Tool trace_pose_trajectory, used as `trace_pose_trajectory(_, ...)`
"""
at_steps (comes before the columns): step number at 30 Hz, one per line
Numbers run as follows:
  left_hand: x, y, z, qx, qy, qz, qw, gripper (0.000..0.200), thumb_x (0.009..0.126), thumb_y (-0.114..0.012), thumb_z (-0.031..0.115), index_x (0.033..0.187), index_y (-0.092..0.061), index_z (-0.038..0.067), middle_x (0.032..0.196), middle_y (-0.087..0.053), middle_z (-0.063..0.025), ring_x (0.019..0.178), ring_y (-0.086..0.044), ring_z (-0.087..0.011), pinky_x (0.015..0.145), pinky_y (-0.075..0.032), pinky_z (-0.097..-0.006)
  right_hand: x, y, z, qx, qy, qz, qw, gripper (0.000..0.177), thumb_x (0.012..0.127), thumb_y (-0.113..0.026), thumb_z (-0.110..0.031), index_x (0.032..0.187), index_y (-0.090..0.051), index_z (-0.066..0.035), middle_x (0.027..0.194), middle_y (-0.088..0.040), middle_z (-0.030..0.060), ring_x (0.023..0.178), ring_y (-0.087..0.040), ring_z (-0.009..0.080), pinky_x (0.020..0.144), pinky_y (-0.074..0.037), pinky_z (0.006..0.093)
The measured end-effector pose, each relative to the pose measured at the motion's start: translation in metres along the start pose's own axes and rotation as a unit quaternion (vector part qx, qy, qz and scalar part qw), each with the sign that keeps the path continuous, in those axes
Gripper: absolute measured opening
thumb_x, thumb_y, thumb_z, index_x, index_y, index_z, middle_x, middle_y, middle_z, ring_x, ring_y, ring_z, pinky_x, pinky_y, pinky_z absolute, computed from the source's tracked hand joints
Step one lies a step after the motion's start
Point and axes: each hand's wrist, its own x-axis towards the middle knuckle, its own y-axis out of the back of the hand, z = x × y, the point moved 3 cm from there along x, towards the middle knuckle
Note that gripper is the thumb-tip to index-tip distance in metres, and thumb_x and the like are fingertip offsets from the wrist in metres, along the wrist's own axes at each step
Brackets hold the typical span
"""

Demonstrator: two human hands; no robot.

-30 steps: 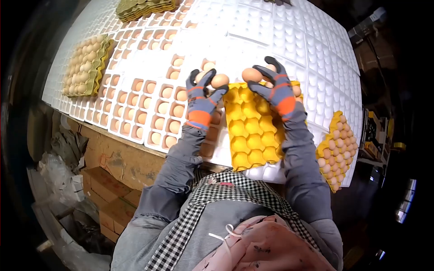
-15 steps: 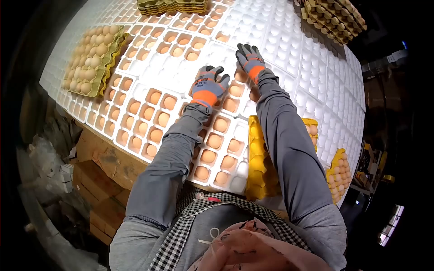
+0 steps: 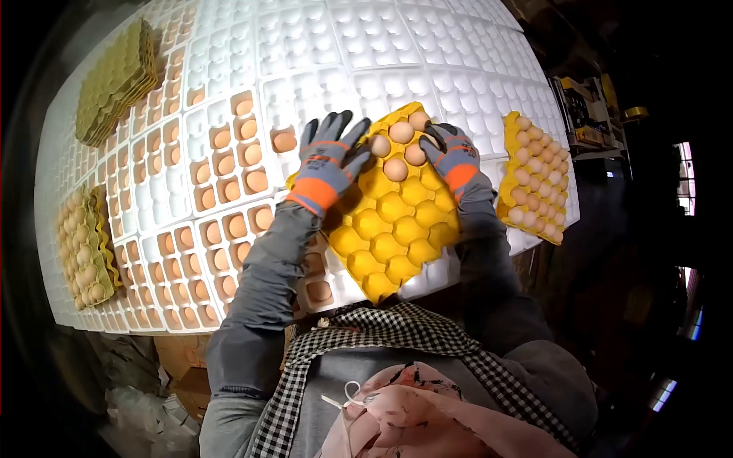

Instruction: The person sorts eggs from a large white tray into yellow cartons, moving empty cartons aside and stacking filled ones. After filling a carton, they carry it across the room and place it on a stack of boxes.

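Note:
A yellow egg tray lies at a slant in front of me over the white foam trays. Several brown eggs sit in its far end, while its nearer cups show bare. My left hand, in a grey and orange glove, is at the tray's left edge with fingers spread, its thumb side close to an egg. At the far right edge, my right hand, gloved alike, has its fingers curled in against an egg. What lies under those fingers is partly hidden.
White foam trays cover the table, with brown eggs in many left-hand cells. A filled yellow tray stands at the right. At the left are a filled greenish tray and a stack of greenish trays.
My view has turned right. Both hands have left the white foam cells and come to the yellow tray, which now lies between them with eggs at its far end.

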Motion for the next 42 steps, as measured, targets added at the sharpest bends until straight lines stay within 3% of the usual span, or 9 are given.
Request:
trace_pose_trajectory(6, 0.018, -0.055, 0.035, -0.049, 0.024, 0.056, 0.997, 0.029, 0.083, -0.062, 0.017, 0.111, -0.061, 0.010, 0.110, -0.059, -0.0128, 0.107, -0.054, -0.0308, 0.104, -0.034, -0.0420, 0.002, -0.005, 0.044, 0.146, -0.018, -0.032, 0.989, 0.042, 0.078, -0.073, -0.025, 0.114, -0.060, -0.008, 0.099, -0.062, 0.0122, 0.095, -0.060, 0.0282, 0.082, -0.050, 0.0371)
trace_pose_trajectory(10, 0.008, -0.023, 0.044, -0.529, 0.191, 0.209, 0.800, 0.030, 0.087, -0.062, 0.012, 0.116, -0.062, 0.009, 0.116, -0.052, -0.0146, 0.104, -0.057, -0.0290, 0.088, -0.048, -0.0367, 0.019, -0.004, 0.091, 0.808, -0.054, 0.081, 0.582, 0.036, 0.092, -0.058, -0.024, 0.121, -0.056, -0.002, 0.112, -0.061, 0.0096, 0.098, -0.061, 0.0213, 0.084, -0.053, 0.0358)
trace_pose_trajectory(12, 0.010, -0.004, 0.083, -0.179, 0.126, 0.044, 0.975, 0.039, 0.085, -0.068, 0.022, 0.121, -0.059, 0.012, 0.115, -0.054, -0.0142, 0.099, -0.059, -0.0295, 0.085, -0.050, -0.0359, 0.034, 0.012, 0.066, 0.506, 0.139, 0.132, 0.841, 0.038, 0.095, -0.052, -0.027, 0.124, -0.055, -0.002, 0.119, -0.059, 0.0105, 0.104, -0.059, 0.0224, 0.086, -0.053, 0.0369)
trace_pose_trajectory(13, 0.005, -0.019, 0.091, -0.055, 0.126, -0.040, 0.990, 0.045, 0.081, -0.071, 0.034, 0.120, -0.058, 0.015, 0.116, -0.054, -0.0155, 0.097, -0.059, -0.0328, 0.081, -0.051, -0.0386, 0.040, 0.026, 0.053, 0.728, -0.041, -0.070, 0.681, 0.041, 0.095, -0.054, -0.026, 0.131, -0.051, -0.005, 0.125, -0.056, 0.0100, 0.112, -0.056, 0.0216, 0.089, -0.051, 0.0358)
trace_pose_trajectory(19, 0.008, -0.035, 0.090, -0.062, 0.183, -0.177, 0.965, 0.050, 0.080, -0.069, 0.029, 0.126, -0.054, 0.015, 0.120, -0.054, -0.0143, 0.090, -0.062, -0.0334, 0.078, -0.051, -0.0402, 0.057, -0.002, -0.006, -0.269, 0.289, -0.174, 0.902, 0.067, 0.087, -0.056, -0.012, 0.146, -0.032, -0.033, 0.148, -0.039, 0.0027, 0.127, -0.046, 0.0289, 0.102, -0.043, 0.0382)
trace_pose_trajectory(24, 0.042, -0.018, 0.081, 0.026, 0.143, 0.005, 0.989, 0.038, 0.084, -0.064, 0.020, 0.122, -0.062, 0.021, 0.124, -0.053, -0.0154, 0.102, -0.059, -0.0355, 0.085, -0.051, -0.0396, 0.036, 0.054, 0.062, 0.640, -0.027, -0.225, 0.734, 0.058, 0.088, -0.064, -0.020, 0.141, -0.043, -0.011, 0.123, -0.058, 0.0063, 0.112, -0.057, 0.0186, 0.088, -0.051, 0.0317)
trace_pose_trajectory(34, 0.060, -0.032, 0.044, -0.038, 0.186, 0.036, 0.981, 0.037, 0.082, -0.068, 0.035, 0.108, -0.068, 0.010, 0.115, -0.059, -0.0141, 0.100, -0.061, -0.0311, 0.081, -0.054, -0.0392, 0.007, 0.020, -0.019, -0.281, 0.062, -0.202, 0.936, 0.073, 0.077, -0.052, -0.074, 0.118, -0.066, -0.016, 0.155, -0.021, 0.0068, 0.127, -0.041, 0.0379, 0.099, -0.044, 0.0425)
trace_pose_trajectory(37, -0.013, -0.002, 0.056, -0.741, 0.318, 0.121, 0.579, 0.052, 0.091, -0.061, 0.039, 0.129, -0.049, 0.005, 0.119, -0.057, -0.0101, 0.097, -0.062, -0.0208, 0.069, -0.054, -0.0260, 0.009, 0.003, -0.017, -0.192, 0.115, -0.133, 0.966, 0.065, 0.075, -0.058, -0.069, 0.108, -0.071, -0.014, 0.152, -0.030, 0.0078, 0.123, -0.044, 0.0375, 0.096, -0.045, 0.0422)
trace_pose_trajectory(42, -0.128, 0.044, 0.058, -0.713, 0.350, 0.155, 0.587, 0.053, 0.094, -0.056, 0.036, 0.136, -0.045, 0.008, 0.120, -0.057, -0.0076, 0.101, -0.060, -0.0173, 0.073, -0.055, -0.0268, 0.018, 0.015, -0.087, 0.530, 0.060, -0.210, 0.819, 0.043, 0.076, -0.077, -0.018, 0.115, -0.065, -0.004, 0.132, -0.046, 0.0125, 0.106, -0.059, 0.0236, 0.088, -0.053, 0.0349)
